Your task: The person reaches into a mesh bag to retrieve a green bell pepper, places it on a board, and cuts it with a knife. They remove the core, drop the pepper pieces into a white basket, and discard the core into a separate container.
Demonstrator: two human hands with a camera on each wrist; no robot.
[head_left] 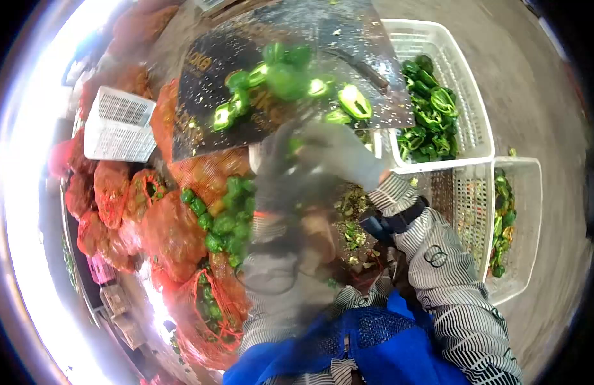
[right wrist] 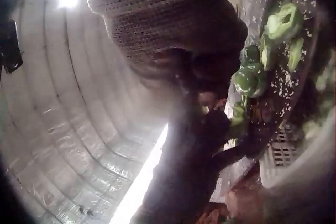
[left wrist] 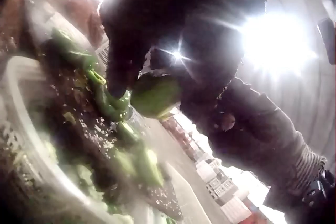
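Note:
In the head view both gloved hands meet, blurred by motion, at the near edge of a dark board (head_left: 207,102). My left hand (head_left: 276,170) grips a green pepper (left wrist: 155,95), seen between the two hands in the left wrist view. My right hand (head_left: 345,151) is curled against the same pepper from the other side; the glove hides its fingertips, also in the right wrist view. Cut pepper halves (head_left: 355,101) lie on the board beyond the hands, pale insides showing. Whole green peppers (head_left: 287,80) sit there too. Pale seeds speckle the board.
A knife (head_left: 367,72) lies at the board's far right. A white crate (head_left: 467,96) of cut peppers stands right, a second crate (head_left: 531,224) nearer. Red mesh sacks (head_left: 172,231) and loose peppers (head_left: 226,221) lie left, below a white basket (head_left: 120,138).

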